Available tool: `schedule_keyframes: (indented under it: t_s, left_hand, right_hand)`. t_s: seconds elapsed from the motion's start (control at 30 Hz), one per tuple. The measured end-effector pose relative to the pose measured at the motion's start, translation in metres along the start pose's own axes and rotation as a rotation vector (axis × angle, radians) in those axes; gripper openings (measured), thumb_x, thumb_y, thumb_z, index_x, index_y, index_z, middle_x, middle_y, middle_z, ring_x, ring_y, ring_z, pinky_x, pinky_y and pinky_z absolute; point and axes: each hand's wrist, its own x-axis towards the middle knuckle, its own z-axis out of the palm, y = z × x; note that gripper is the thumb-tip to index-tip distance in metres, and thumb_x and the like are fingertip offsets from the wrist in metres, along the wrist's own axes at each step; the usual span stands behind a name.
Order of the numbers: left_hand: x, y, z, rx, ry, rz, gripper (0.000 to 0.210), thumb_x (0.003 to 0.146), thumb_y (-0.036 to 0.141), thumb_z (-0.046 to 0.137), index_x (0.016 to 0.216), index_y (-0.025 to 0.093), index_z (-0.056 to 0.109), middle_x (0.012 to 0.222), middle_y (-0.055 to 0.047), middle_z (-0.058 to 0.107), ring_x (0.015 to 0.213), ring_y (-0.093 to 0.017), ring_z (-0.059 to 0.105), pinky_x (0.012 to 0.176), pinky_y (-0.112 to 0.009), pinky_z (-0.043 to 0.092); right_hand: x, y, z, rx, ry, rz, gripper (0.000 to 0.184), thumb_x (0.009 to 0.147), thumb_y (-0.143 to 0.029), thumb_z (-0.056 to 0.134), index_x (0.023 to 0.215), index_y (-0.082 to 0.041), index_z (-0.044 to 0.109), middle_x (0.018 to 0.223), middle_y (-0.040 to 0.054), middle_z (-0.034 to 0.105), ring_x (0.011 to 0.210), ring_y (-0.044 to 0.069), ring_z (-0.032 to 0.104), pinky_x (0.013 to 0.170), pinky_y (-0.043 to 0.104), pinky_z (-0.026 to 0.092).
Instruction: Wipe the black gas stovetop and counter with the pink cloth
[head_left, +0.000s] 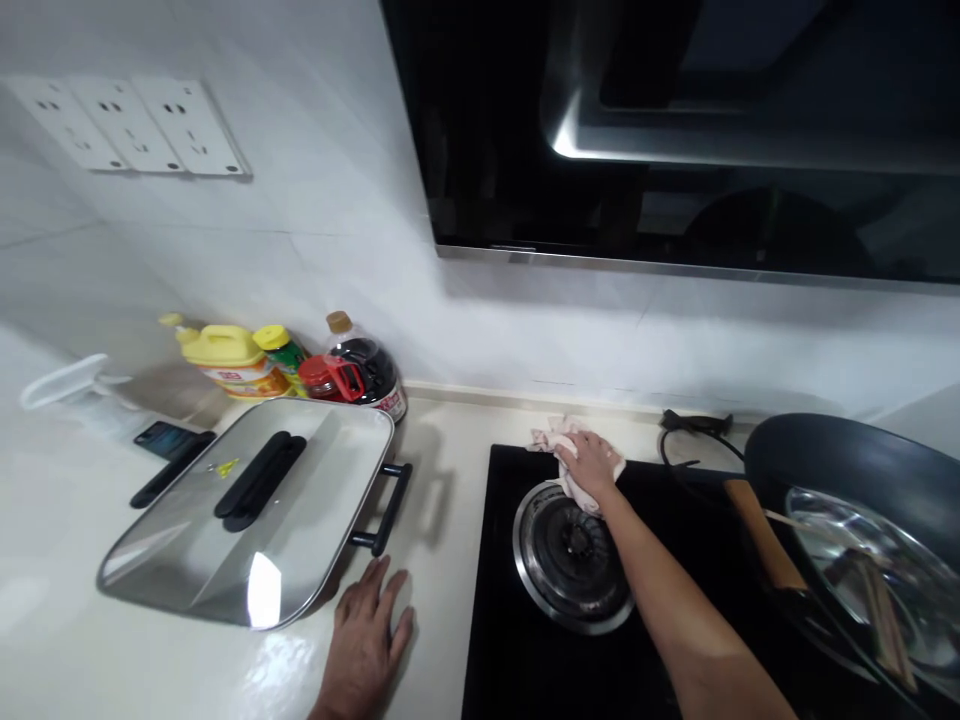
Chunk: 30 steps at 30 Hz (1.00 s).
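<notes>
My right hand (592, 462) presses a pale pink cloth (556, 438) down at the back edge of the black stovetop (499, 600). The cloth is bunched under the fingers, and part of it hangs over the rim of the round metal burner (574, 555). My left hand (367, 630) rests on the pale counter (431, 640) with its fingers spread and nothing in them. Close beside its fingertips stands a rectangular electric pan with a glass lid (322, 500) and black handles.
A large wok (780, 445) with a wooden handle (765, 535) holds a glass lid and utensils at right. A black cable (697, 424) lies behind the stove. Bottles, including dark sauce (367, 360), line the wall. A phone (169, 440) lies at left. The range hood (675, 200) overhangs the stove.
</notes>
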Motion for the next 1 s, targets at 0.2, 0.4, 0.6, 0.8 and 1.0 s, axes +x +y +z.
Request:
schedule_keyframes:
  t_s: [0.2,0.4,0.6,0.8,1.0]
  left_hand:
    - [0.001,0.004,-0.006,0.027,-0.014,-0.003,0.043,0.102,0.043,0.05,0.137,0.025,0.067,0.153,-0.014,0.062,0.143,-0.032,0.055,0.112,-0.048,0.048]
    - [0.002,0.006,-0.006,0.02,0.044,0.022,0.039,0.101,0.038,0.052,0.133,0.023,0.068,0.15,-0.016,0.063,0.142,-0.032,0.056,0.111,-0.048,0.047]
    - [0.002,0.004,-0.003,0.016,0.106,0.071,0.039,0.101,0.039,0.053,0.133,0.021,0.066,0.146,-0.017,0.065,0.138,-0.033,0.058,0.108,-0.049,0.048]
    - [0.004,0.015,0.0,0.008,0.135,0.046,0.04,0.101,0.037,0.052,0.134,0.019,0.066,0.147,-0.02,0.062,0.141,-0.036,0.054,0.11,-0.053,0.046]
    - [0.012,0.063,0.005,-0.051,0.086,0.148,0.038,0.101,0.036,0.052,0.135,0.024,0.065,0.15,-0.015,0.062,0.146,-0.033,0.05,0.118,-0.053,0.037]
  right_hand:
    - [-0.01,-0.094,0.027,0.021,-0.103,-0.183,0.055,0.105,-0.058,0.041,0.149,-0.03,0.057,0.162,0.0116,0.044,0.147,0.035,0.036,0.122,0.062,0.021]
    - [-0.089,-0.134,0.056,0.02,-0.116,-0.273,0.057,0.104,-0.049,0.046,0.152,-0.021,0.054,0.168,0.0181,0.036,0.158,0.046,0.018,0.122,0.074,0.011]
    - [-0.22,-0.104,0.075,0.099,0.005,-0.481,0.047,0.1,-0.04,0.054,0.143,-0.023,0.062,0.162,0.0141,0.048,0.156,0.042,0.027,0.126,0.07,0.016]
    - [-0.264,-0.084,0.075,0.079,0.007,-0.573,0.041,0.101,-0.04,0.054,0.137,-0.025,0.066,0.155,0.0134,0.054,0.152,0.04,0.034,0.125,0.069,0.019]
    - [-0.17,-0.118,0.064,0.012,0.0,-0.444,0.053,0.104,-0.038,0.049,0.155,-0.022,0.051,0.158,0.0172,0.05,0.149,0.039,0.034,0.123,0.067,0.023]
